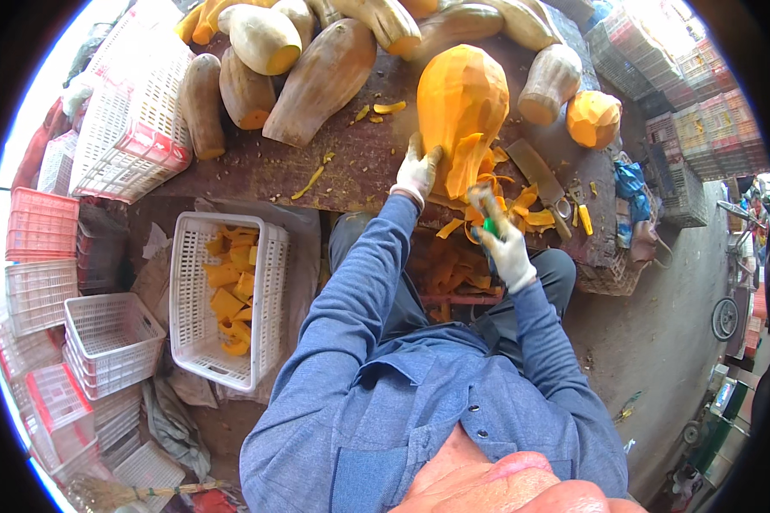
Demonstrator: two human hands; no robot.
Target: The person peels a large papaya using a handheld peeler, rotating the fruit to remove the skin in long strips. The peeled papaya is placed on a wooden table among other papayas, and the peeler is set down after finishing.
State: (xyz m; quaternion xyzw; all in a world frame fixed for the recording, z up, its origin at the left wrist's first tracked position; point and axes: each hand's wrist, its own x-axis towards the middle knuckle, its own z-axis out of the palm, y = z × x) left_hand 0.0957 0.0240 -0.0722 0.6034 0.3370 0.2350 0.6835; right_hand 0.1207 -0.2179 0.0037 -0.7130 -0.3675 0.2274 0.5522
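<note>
A large peeled orange pumpkin [463, 96] stands on the wooden table [353, 167] in front of me. My left hand [418, 168], in a white glove, rests against its lower left side. In my gloved right hand [504, 240] is a tool with a green handle [489, 226]; its working end is hard to make out beside a strip of peel [465, 165] hanging from the pumpkin. Orange peelings [523, 204] lie heaped around this hand. To the right, a broad-bladed cleaver [536, 172] lies on the table near a yellow-handled tool [584, 219].
Several unpeeled squashes [326, 77] line the table's far side, with a small peeled piece [593, 120] at right. A white plastic crate [183, 301] at my left holds orange chunks [232, 288]. More peelings [452, 266] lie below the table edge. Stacked crates [112, 340] stand far left.
</note>
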